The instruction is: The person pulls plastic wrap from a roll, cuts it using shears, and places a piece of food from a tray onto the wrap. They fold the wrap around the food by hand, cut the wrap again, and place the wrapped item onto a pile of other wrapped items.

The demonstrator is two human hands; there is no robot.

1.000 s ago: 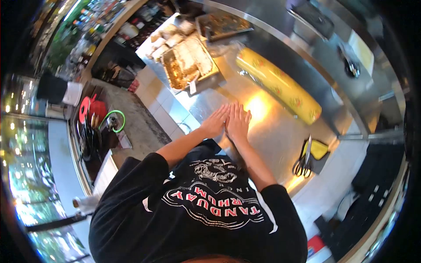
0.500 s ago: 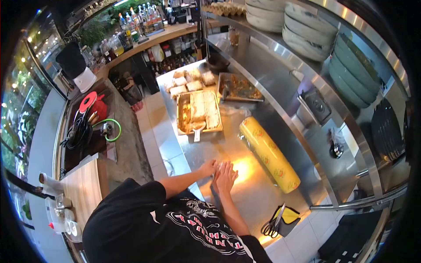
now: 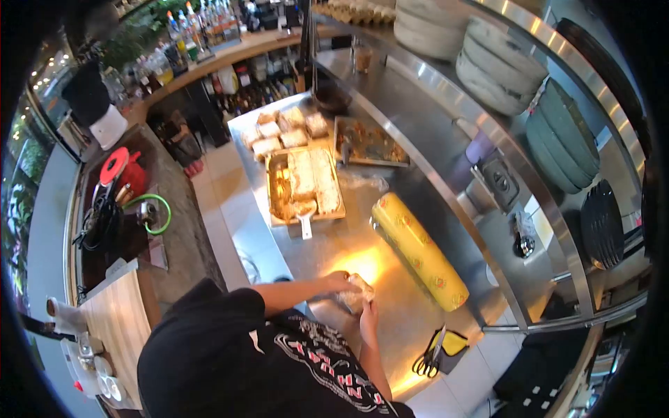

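Note:
Near the front of the steel table, my left hand (image 3: 339,282) grips the upper left side of a small wrapped portion (image 3: 357,294). On its lower right side, my right hand (image 3: 369,313) has its fingers closed on the same portion. Beyond them stands a metal tray (image 3: 270,191) of browned, layered food (image 3: 302,174) with a white-handled server (image 3: 305,224) in it. A big yellow roll of film (image 3: 420,252) lies to the right of my hands.
Several wrapped portions (image 3: 267,147) sit behind the tray, beside a second tray of food remnants (image 3: 373,161). Scissors (image 3: 435,354) lie on a yellow and black item (image 3: 454,343) at the near right corner. Steel shelves (image 3: 446,182) with stacked bowls (image 3: 498,70) run along the right.
My hands have moved apart, and the wrapped portion now shows between them, raised toward my body. The whole view has shifted, so the tray sits a little further left.

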